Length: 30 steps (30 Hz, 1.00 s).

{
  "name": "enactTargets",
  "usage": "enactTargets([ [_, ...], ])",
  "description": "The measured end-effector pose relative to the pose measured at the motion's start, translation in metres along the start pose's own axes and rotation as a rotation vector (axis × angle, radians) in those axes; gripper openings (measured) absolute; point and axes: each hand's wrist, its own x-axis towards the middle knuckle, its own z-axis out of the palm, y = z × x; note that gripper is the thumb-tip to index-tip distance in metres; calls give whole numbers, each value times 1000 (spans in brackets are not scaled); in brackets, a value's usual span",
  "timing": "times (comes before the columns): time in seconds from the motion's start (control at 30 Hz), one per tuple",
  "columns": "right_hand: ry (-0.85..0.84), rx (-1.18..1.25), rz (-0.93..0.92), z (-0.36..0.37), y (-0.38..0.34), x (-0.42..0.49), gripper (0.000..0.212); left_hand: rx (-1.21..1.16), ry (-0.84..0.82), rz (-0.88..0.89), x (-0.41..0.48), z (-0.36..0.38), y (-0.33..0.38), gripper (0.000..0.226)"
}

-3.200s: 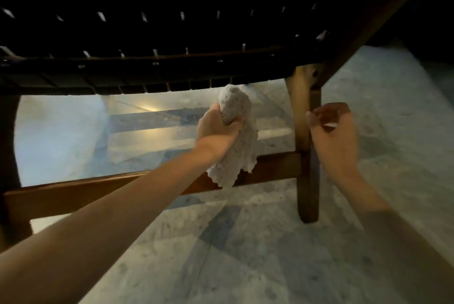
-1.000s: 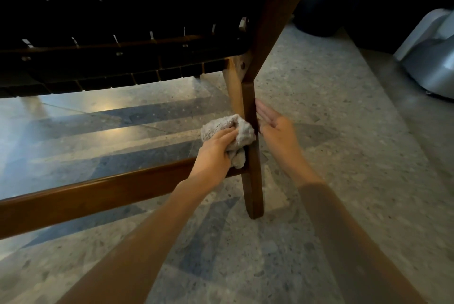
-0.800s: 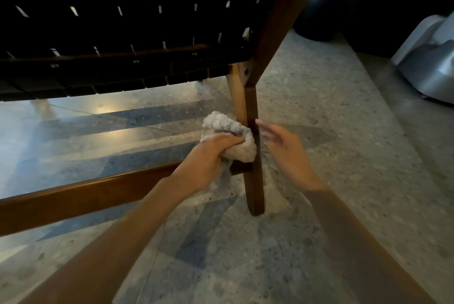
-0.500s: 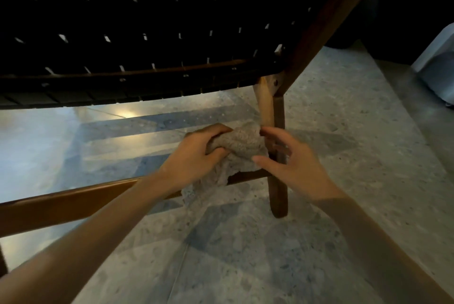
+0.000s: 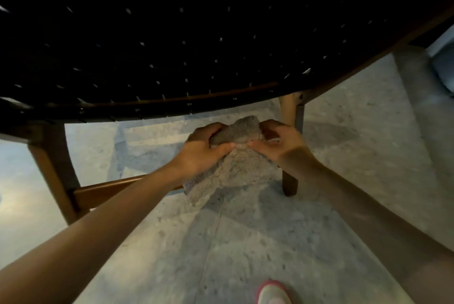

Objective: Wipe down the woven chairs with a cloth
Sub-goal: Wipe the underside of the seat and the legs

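A dark woven chair seat (image 5: 196,46) fills the top of the view, seen from below, on a brown wooden frame. Both my hands hold a grey fluffy cloth (image 5: 233,171) in the air below the seat's front edge. My left hand (image 5: 204,151) grips the cloth's left side, thumb on top. My right hand (image 5: 277,143) pinches its right side. The cloth's lower part hangs loose and hides part of the right chair leg (image 5: 290,181). A wooden crossbar (image 5: 105,190) runs from the left leg (image 5: 56,176) behind my left forearm.
Speckled grey stone floor (image 5: 245,242) lies under the chair, with dark shadow bands. The toe of a pink and white shoe (image 5: 272,294) shows at the bottom edge. A pale object (image 5: 444,65) stands at the far right edge.
The cloth has come off the right chair leg. My right hand has taken hold of it too, and both hands now spread it in the air. My view has tilted up under the seat.
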Motion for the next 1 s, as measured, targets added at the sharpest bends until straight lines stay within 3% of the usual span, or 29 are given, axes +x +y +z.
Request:
enactTargets([
  [0.33,-110,-88,173,-92,-158,-85,22,-57,-92,-160,-84,-78,142,30],
  [0.47,-157,37,266,-126,-231,-132,36,-89,-82,-183,-141,-123,213,30],
  [0.7,-181,43,179,-165,-357,-191,38,-209,-136,-137,-221,-233,317,24],
  [1.0,-242,79,-74,-137,-513,-184,47,-277,51,-229,-290,-368,341,15],
])
